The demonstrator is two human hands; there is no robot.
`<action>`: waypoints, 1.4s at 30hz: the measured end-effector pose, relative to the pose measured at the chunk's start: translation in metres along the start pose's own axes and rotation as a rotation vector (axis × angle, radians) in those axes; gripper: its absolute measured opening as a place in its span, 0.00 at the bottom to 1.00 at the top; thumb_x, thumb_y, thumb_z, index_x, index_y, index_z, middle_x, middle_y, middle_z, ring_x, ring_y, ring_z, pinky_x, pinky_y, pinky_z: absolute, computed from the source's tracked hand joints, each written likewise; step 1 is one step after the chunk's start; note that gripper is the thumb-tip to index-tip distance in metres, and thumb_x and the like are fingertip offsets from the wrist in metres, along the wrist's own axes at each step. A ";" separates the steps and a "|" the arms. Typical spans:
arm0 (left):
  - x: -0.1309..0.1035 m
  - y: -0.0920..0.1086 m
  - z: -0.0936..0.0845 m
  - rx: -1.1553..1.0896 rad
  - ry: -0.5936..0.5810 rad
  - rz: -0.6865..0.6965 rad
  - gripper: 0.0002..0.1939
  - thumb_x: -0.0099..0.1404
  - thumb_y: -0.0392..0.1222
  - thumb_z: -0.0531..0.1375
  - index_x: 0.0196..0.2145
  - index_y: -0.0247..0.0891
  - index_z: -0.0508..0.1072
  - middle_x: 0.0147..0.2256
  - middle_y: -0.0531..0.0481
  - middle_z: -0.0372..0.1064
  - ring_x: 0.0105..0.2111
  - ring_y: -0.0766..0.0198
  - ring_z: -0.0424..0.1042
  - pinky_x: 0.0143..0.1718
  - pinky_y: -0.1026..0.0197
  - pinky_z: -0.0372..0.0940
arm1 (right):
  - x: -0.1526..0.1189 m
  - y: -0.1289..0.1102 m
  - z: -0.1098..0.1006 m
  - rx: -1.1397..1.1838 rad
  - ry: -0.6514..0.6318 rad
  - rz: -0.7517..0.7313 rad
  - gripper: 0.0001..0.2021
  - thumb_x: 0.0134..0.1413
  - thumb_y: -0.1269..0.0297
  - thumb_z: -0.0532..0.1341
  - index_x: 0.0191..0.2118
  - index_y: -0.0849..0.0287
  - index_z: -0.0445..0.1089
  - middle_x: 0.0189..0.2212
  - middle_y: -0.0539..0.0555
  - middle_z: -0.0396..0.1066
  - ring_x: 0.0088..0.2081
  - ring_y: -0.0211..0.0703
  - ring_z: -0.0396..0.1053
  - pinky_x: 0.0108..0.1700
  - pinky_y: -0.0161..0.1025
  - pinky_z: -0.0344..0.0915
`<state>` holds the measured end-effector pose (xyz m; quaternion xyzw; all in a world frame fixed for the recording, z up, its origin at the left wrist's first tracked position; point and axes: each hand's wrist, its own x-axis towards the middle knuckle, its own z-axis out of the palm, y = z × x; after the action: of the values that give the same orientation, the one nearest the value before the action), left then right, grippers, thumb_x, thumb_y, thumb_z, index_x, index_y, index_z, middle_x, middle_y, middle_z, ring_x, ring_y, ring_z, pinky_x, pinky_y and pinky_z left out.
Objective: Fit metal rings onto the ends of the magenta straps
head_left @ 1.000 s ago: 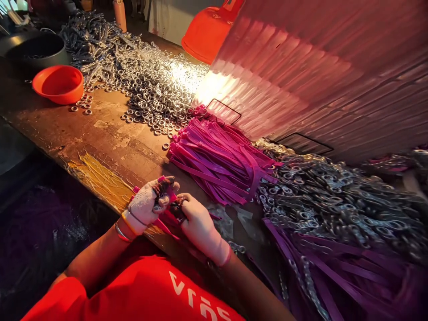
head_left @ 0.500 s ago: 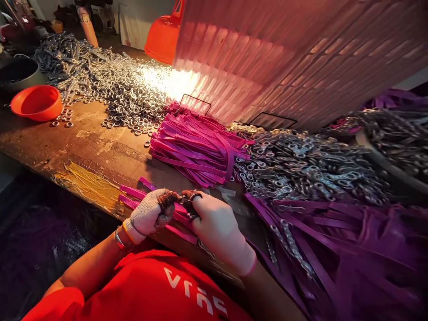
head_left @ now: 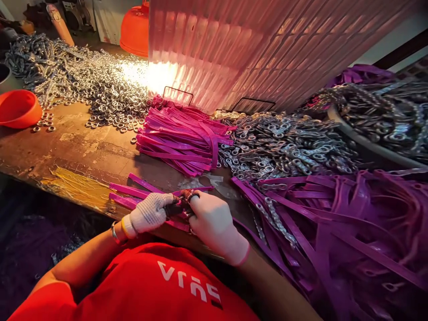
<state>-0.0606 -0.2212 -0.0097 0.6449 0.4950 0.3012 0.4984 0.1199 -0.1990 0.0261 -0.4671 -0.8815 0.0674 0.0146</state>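
My left hand (head_left: 152,211), in a white dotted glove with dark fingertips, is closed at the table's front edge. Against its fingertips is my right hand (head_left: 214,223), also gloved and closed. Whatever lies between the fingers is too small and dark to make out. Beneath and beside the hands lie several magenta straps (head_left: 125,189), partly covered by the left hand. A thick bundle of magenta straps (head_left: 183,138) rests just beyond the hands. Metal rings (head_left: 117,98) are heaped behind it to the left, and metal links (head_left: 284,142) are piled on its right.
An orange bowl (head_left: 20,109) stands at the left. An orange lamp (head_left: 134,29) hangs beside an upright ribbed sheet (head_left: 234,49) at the back. Purple straps (head_left: 347,223) cover the right side, below a container rim (head_left: 364,142) holding more metal pieces.
The view has shifted right, so the scene sits further left. My left hand has turned, now showing its dotted glove and thumb; both hands remain together.
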 end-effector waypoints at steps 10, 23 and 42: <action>-0.007 -0.008 0.018 0.033 0.122 -0.027 0.10 0.65 0.41 0.61 0.27 0.36 0.76 0.26 0.48 0.72 0.28 0.62 0.67 0.31 0.65 0.55 | -0.005 -0.003 0.014 -0.069 -0.241 -0.010 0.06 0.51 0.73 0.57 0.34 0.62 0.71 0.26 0.60 0.76 0.28 0.47 0.73 0.27 0.40 0.49; -0.012 0.021 -0.083 0.250 0.205 0.031 0.10 0.51 0.32 0.67 0.32 0.42 0.82 0.30 0.47 0.75 0.28 0.60 0.69 0.33 0.64 0.62 | -0.015 0.018 0.000 -0.161 -0.078 -0.023 0.09 0.51 0.70 0.58 0.38 0.64 0.73 0.24 0.58 0.74 0.26 0.45 0.68 0.29 0.41 0.46; 0.028 -0.009 -0.006 -1.267 -0.069 -0.481 0.19 0.56 0.35 0.67 0.46 0.30 0.74 0.38 0.43 0.71 0.28 0.69 0.71 0.22 0.71 0.61 | 0.087 0.223 0.005 -0.436 -0.067 0.269 0.15 0.58 0.78 0.51 0.35 0.70 0.76 0.40 0.74 0.73 0.46 0.60 0.66 0.40 0.49 0.55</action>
<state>-0.0599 -0.1924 -0.0186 0.1095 0.3361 0.3932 0.8488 0.2539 -0.0044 -0.0114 -0.5699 -0.8051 -0.1073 -0.1247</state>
